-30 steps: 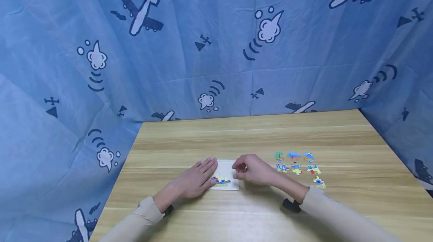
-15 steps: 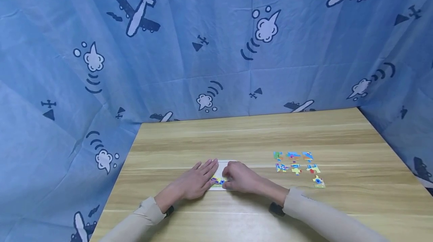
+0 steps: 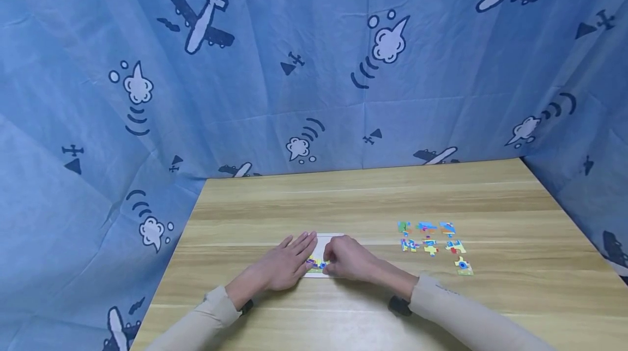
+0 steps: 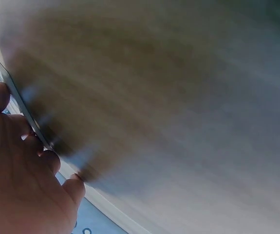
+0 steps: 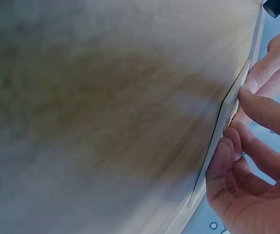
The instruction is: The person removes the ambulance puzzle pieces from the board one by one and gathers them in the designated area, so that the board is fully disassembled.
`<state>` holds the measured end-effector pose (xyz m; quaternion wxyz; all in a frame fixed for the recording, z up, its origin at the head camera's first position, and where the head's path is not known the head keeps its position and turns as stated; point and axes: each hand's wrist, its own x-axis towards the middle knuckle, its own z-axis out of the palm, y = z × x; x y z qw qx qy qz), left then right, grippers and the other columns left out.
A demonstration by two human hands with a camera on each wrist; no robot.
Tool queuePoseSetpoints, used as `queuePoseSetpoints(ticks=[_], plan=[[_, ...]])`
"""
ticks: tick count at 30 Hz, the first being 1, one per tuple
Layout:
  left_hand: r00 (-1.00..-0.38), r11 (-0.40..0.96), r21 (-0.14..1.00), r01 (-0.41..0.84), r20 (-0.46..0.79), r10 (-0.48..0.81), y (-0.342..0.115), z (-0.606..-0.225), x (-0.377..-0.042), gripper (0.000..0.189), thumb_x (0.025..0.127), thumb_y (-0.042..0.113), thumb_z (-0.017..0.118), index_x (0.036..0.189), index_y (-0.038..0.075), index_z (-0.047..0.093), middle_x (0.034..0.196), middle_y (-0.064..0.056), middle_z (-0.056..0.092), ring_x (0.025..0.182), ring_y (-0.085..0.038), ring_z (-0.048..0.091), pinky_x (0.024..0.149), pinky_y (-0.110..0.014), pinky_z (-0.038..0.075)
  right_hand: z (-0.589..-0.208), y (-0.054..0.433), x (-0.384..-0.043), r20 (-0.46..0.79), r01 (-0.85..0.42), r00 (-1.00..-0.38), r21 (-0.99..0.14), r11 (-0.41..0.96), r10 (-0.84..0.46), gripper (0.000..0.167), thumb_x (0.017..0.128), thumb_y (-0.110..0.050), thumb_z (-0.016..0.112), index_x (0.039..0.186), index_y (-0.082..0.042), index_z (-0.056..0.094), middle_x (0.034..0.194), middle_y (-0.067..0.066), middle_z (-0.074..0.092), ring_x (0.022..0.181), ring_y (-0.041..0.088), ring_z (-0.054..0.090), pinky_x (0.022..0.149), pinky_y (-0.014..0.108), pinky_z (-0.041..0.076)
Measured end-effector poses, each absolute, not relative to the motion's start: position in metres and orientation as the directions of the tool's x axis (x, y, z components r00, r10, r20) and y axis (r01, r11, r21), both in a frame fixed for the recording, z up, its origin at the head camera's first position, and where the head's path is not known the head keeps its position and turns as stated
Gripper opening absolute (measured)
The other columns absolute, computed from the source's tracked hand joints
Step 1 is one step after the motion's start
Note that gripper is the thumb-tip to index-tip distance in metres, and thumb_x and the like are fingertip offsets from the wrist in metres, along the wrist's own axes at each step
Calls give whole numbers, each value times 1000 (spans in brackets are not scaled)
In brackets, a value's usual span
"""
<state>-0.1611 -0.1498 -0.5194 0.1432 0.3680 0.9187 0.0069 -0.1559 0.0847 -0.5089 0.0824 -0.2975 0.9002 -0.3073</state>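
A small white board (image 3: 321, 244) lies on the wooden table, with a strip of joined puzzle pieces (image 3: 316, 264) along its near side. My left hand (image 3: 286, 265) lies flat over the board's left side, fingers straight, and its fingertips reach the board edge in the left wrist view. My right hand (image 3: 350, 259) covers the right part of the board. In the right wrist view, its thumb (image 5: 259, 103) and curled fingers (image 5: 244, 144) pinch a puzzle piece (image 5: 233, 113) down at the board's surface. Most of that piece is hidden by the hand.
Several loose puzzle pieces (image 3: 430, 247) lie spread out to the right of the board, the nearest single piece (image 3: 463, 266) at the lower right. A blue curtain (image 3: 333, 67) with airplane prints hangs behind and beside the table (image 3: 275, 198).
My right hand has moved left from the board's right edge onto the joined pieces and then stayed there. My left hand has kept its place. The loose pieces lie as before.
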Motion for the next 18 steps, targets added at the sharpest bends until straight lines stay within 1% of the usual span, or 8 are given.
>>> queuePoseSetpoints(ticks=[9, 13, 18], plan=[[-691, 731, 113, 673, -254, 676, -150, -520, -161, 64, 115, 46, 21, 170, 15, 13, 179, 2, 6, 167, -19, 11, 136, -49, 17, -508, 84, -155, 37, -482, -817, -591, 647, -575, 16, 79, -10, 89, 87, -2, 78, 77, 0, 68, 70, 7, 52, 65, 20, 47], [-691, 728, 104, 677, -251, 678, -150, -521, -160, 64, 115, 45, 20, 170, 15, 13, 179, 2, 6, 167, -18, 11, 136, -48, 17, -508, 85, -154, 40, -478, -820, -597, 645, -571, 17, 79, -9, 89, 86, -2, 76, 77, 0, 66, 69, 6, 52, 64, 20, 47], [-692, 730, 104, 676, -252, 676, -150, -521, -161, 63, 115, 44, 21, 170, 15, 12, 179, 2, 6, 167, -18, 10, 136, -49, 18, -507, 86, -153, 59, -486, -821, -592, 643, -567, 14, 80, -7, 88, 84, -5, 75, 78, -1, 66, 70, 6, 52, 66, 21, 47]])
